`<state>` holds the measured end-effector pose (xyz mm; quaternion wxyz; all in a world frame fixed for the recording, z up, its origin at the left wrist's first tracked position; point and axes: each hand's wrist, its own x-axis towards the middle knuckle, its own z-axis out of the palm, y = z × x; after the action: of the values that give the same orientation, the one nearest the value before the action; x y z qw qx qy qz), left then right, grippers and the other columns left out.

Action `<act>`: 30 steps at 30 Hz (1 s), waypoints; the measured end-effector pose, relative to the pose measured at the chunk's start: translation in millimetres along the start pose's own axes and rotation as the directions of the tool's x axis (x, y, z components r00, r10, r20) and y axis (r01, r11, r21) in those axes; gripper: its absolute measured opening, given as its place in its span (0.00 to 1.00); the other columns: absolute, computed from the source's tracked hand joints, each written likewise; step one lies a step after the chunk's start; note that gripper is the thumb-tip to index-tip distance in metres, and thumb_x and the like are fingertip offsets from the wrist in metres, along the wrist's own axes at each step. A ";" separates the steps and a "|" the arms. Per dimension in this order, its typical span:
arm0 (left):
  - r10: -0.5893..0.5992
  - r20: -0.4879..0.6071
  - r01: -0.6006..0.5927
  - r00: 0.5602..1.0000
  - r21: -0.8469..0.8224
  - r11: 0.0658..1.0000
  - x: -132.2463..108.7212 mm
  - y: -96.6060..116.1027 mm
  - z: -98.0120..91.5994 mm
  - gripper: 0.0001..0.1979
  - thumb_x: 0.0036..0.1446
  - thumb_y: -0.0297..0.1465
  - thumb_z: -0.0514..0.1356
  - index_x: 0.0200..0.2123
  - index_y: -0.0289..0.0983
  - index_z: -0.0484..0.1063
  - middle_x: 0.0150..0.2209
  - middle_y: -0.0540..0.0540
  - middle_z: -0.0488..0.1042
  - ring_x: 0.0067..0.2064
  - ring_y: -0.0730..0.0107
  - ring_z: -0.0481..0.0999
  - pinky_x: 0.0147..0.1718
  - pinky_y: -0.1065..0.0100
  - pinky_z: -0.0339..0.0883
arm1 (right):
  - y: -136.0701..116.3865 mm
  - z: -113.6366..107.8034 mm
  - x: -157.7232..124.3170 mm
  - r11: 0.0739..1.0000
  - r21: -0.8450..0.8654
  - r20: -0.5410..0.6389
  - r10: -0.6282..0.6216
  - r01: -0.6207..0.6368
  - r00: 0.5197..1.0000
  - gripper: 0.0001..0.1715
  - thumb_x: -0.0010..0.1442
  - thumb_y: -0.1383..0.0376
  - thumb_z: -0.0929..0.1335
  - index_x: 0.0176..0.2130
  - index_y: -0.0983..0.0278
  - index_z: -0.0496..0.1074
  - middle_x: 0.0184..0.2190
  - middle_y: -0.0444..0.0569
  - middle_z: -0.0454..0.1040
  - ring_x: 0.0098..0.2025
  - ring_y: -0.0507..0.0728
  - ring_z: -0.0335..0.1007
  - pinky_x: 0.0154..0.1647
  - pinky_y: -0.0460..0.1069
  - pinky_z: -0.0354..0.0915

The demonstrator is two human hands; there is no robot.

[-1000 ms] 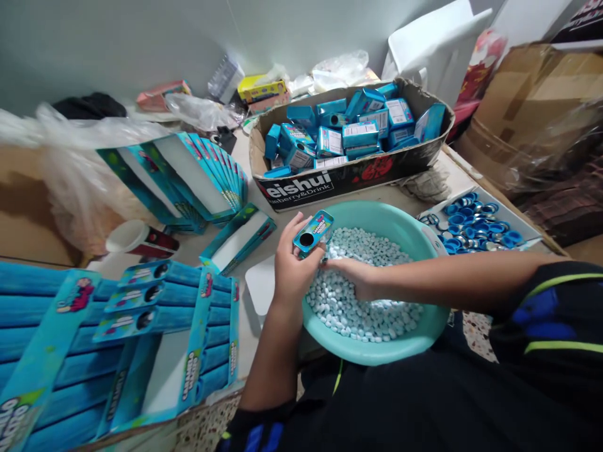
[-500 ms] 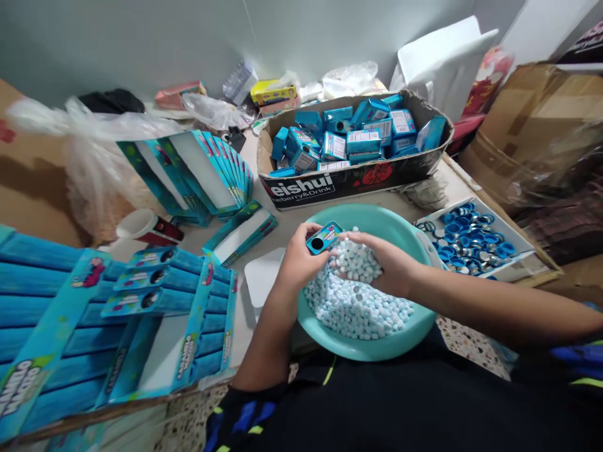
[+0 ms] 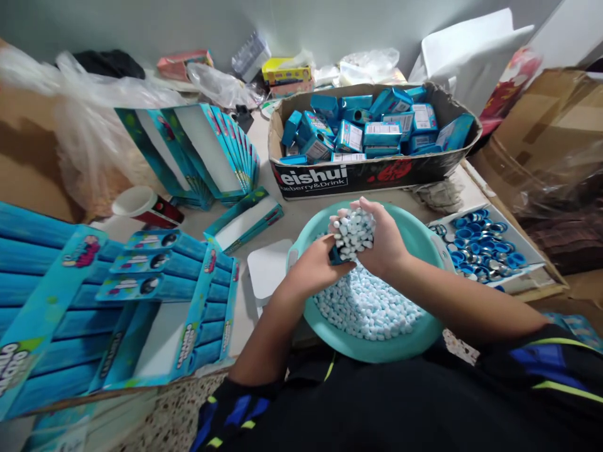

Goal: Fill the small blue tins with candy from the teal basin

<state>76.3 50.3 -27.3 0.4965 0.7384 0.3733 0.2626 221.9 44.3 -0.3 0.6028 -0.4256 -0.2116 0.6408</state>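
Over a turquoise basin (image 3: pixel 372 353) of small white and pale blue candies (image 3: pixel 367 307), both of my hands are close together. My left hand (image 3: pixel 315 267) is wrapped around a small blue candy box (image 3: pixel 335 255), mostly hidden by my fingers and the candies. My right hand (image 3: pixel 384 242) cups a heaped handful of candies (image 3: pixel 354 232) against the box's top. Whether any candies are inside the box cannot be seen.
Behind the basin stands a black carton (image 3: pixel 377 179) filled with small blue boxes. A tray (image 3: pixel 527 267) of blue caps lies right. Blue display boxes (image 3: pixel 155 351), a paper cup (image 3: pixel 147 206) and a white lid-like piece (image 3: pixel 269 267) are to the left.
My right hand has turned and tipped its candies up against the box. My left hand has tilted the box, whose printed top was visible before. The view has shifted slightly.
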 end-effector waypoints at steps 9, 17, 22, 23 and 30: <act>-0.002 0.053 -0.001 0.999 0.058 0.998 0.3 -0.2 -0.9 0.25 0.57 0.30 0.67 0.59 0.41 0.75 0.60 0.43 0.78 0.62 0.47 0.77 0.63 0.49 0.71 | 1.9 0.2 -4.5 0.995 0.037 -0.040 -0.088 0.090 0.995 0.17 0.52 0.52 0.73 0.34 0.58 0.68 0.31 0.46 0.74 0.45 0.64 0.78 0.47 0.59 0.74; 0.005 0.065 -0.010 0.998 0.083 0.996 -1.2 -2.3 -0.1 0.26 0.59 0.32 0.68 0.61 0.41 0.72 0.64 0.42 0.75 0.67 0.47 0.72 0.69 0.47 0.66 | -2.1 -6.7 -3.2 0.984 -0.085 -0.035 -0.158 0.155 0.987 0.16 0.55 0.51 0.70 0.34 0.58 0.67 0.30 0.48 0.73 0.46 0.64 0.78 0.44 0.58 0.75; 0.030 0.071 -0.035 0.997 0.069 0.997 -2.7 -3.0 -1.4 0.26 0.61 0.33 0.66 0.62 0.41 0.71 0.64 0.41 0.75 0.67 0.47 0.72 0.69 0.48 0.66 | -1.6 -4.8 -7.9 0.959 -0.191 0.037 -0.208 0.211 0.977 0.13 0.57 0.52 0.69 0.32 0.59 0.68 0.30 0.48 0.74 0.44 0.63 0.78 0.42 0.57 0.76; 0.024 0.063 -0.028 0.998 0.070 0.997 -2.7 -3.2 -1.4 0.26 0.61 0.33 0.66 0.62 0.41 0.72 0.63 0.41 0.76 0.66 0.47 0.73 0.68 0.48 0.66 | -0.9 -4.7 -8.2 0.959 -0.190 0.042 -0.207 0.211 0.977 0.13 0.57 0.52 0.69 0.32 0.59 0.68 0.29 0.48 0.74 0.44 0.63 0.78 0.42 0.57 0.76; 0.018 0.044 -0.024 0.999 0.119 0.993 -1.3 -5.8 -1.9 0.26 0.60 0.34 0.67 0.61 0.41 0.73 0.61 0.43 0.78 0.63 0.47 0.76 0.65 0.50 0.70 | 4.1 -6.0 -5.4 0.964 -0.155 0.061 -0.210 0.217 0.976 0.15 0.56 0.51 0.72 0.32 0.58 0.69 0.26 0.45 0.72 0.40 0.62 0.79 0.40 0.56 0.76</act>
<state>72.4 51.5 -32.0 0.4565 0.7761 0.3698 0.2292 223.8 37.0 -5.2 0.6274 -0.4334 -0.3204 0.5621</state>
